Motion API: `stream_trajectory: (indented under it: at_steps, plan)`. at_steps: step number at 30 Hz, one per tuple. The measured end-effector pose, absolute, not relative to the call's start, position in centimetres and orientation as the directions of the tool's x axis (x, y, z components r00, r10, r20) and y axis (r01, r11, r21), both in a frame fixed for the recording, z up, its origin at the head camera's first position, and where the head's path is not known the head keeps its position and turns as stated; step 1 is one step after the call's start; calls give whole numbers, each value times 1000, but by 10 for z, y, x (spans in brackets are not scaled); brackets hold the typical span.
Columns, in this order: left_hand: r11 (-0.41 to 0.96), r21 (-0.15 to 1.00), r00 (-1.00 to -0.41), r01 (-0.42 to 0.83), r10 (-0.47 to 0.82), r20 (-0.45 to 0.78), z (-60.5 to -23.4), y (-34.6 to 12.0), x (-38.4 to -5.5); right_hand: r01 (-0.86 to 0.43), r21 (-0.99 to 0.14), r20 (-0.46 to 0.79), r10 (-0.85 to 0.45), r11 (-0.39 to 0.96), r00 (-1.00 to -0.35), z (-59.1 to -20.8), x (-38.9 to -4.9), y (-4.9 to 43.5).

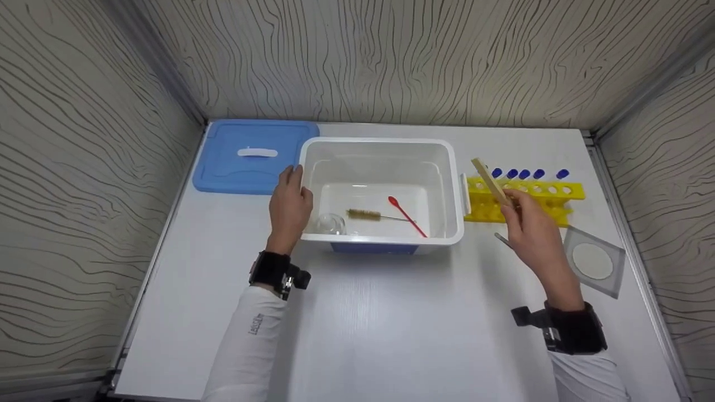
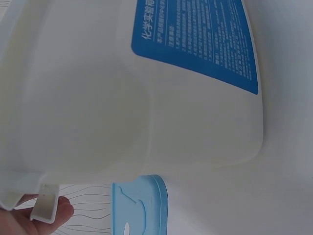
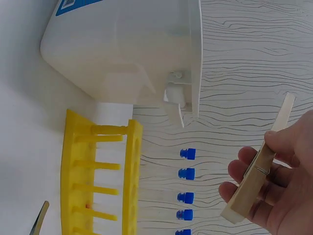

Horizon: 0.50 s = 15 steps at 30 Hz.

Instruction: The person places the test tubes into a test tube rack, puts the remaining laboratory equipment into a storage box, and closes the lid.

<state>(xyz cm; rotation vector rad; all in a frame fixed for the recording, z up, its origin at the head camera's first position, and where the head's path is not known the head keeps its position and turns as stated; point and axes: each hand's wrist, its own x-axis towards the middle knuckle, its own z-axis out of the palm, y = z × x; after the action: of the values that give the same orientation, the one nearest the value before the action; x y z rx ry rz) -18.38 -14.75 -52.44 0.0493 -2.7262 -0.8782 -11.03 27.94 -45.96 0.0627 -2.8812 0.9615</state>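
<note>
My right hand (image 1: 530, 226) holds a wooden test tube clamp (image 3: 254, 181) with a metal spring, raised beside the yellow test tube rack (image 1: 525, 190). Thumb and fingers pinch it from both sides. At the left side of a white plastic box (image 1: 382, 241), my left hand (image 1: 290, 209) grips the edge, its fingers around the hanging white latch (image 2: 45, 205). Inside the box lie a bristle brush (image 1: 364, 214), a red spoon (image 1: 408, 216) and a clear glass vessel (image 1: 331, 224) in the near left corner. The box stands upright and has no lid on it.
The blue lid (image 1: 223, 167) lies at the back left. Several clear tubes with blue caps (image 3: 186, 174) stand in the rack. Tweezers (image 3: 40, 218) lie in front of it. Near the right edge is a grey square mesh (image 1: 592, 261) with a white round centre.
</note>
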Motion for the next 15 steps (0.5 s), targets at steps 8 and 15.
stream_trajectory:
  at_steps: [8, 15]
  plan:
    - [820, 572, -968, 35, -114, 223, -524, -148, -184, -142, -599, 140, -71, 788, -988, -449, -121, 260]
    - [811, 584, -968, 35, -117, 221, -523, -149, -185, -210, -628, 138, -159, 749, -978, -434, -131, 242]
